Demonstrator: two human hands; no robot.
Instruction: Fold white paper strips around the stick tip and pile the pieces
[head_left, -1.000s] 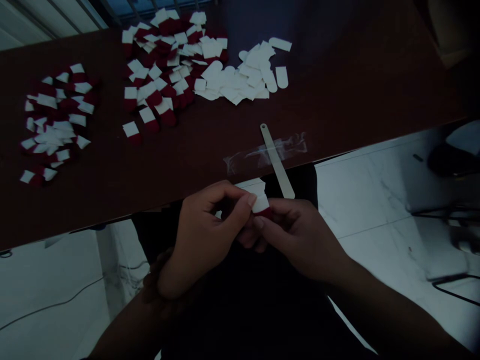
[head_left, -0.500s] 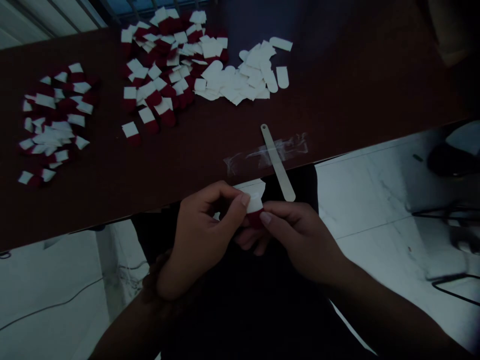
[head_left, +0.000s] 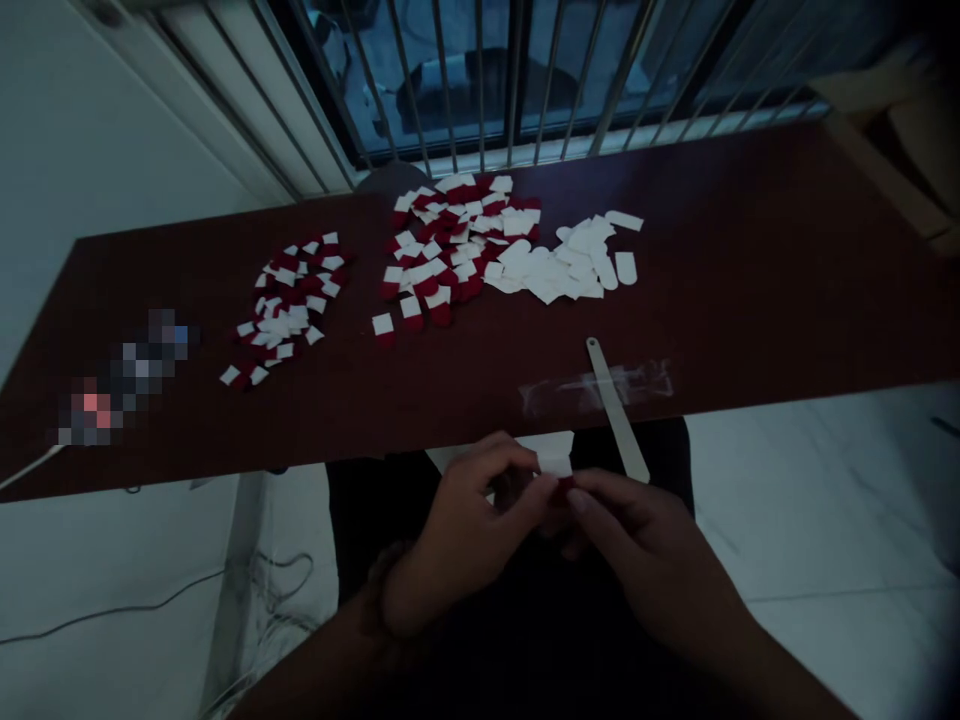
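Note:
Just in front of the table edge, over my lap, my left hand (head_left: 476, 530) and my right hand (head_left: 641, 535) pinch a small red-and-white piece (head_left: 556, 464) between them. Its white part faces up and its dark red end is partly covered by my fingers. Behind it, a white sheet (head_left: 546, 440) shows at the table edge. A flat pale stick (head_left: 616, 410) with a hole at one end lies over clear tape (head_left: 559, 392) and juts past the edge. Farther back are a pile of red-and-white pieces (head_left: 448, 240) and a heap of white round-ended slips (head_left: 566, 262).
A second group of red-and-white pieces (head_left: 285, 310) lies left on the dark table (head_left: 450, 400). A pixelated object (head_left: 124, 380) with a cable sits at the far left. Window bars (head_left: 517, 90) stand behind; a cardboard box (head_left: 892, 160) is at the back right.
The view has tilted up, so the window and more of the table show and everything sits lower and farther right. Both hands keep hold of the red-and-white piece.

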